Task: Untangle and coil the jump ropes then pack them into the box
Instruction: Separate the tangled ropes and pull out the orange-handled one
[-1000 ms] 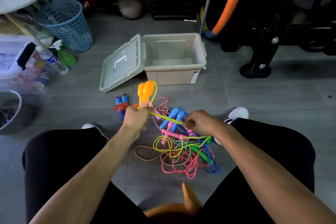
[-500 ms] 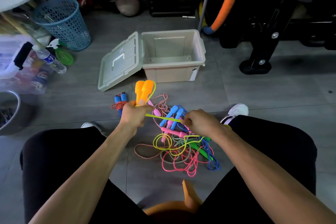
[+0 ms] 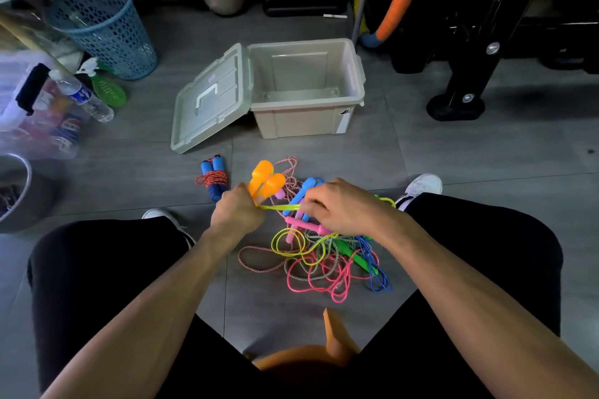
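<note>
From the head view, my left hand (image 3: 238,210) sits just left of centre, fingers clenched round the stems of the two orange handles (image 3: 266,181), which stick up above my fist. My right hand (image 3: 343,206) is just right of centre, fingers curled and pinching the yellow rope (image 3: 278,207), which runs taut and short between the two hands. The rest of that rope drops in loops into the tangle (image 3: 324,259) on the floor, just below my right hand, mixed with pink, blue, green and striped ropes.

One rope with blue handles (image 3: 212,180) lies already coiled, left of centre, just beside my left fist. The box (image 3: 306,121) stands open in the upper middle of the frame, well apart from the pile, with nothing visible inside; its lid (image 3: 210,100) hangs off its left side.

To do this well, I judge I should keep the handles held firmly together, feed the yellow rope through my right fingers with even tension, and wrap neat turns. Where it snags under the pink rope, I should lift that strand clear rather than tug, or the knot may tighten.
</note>
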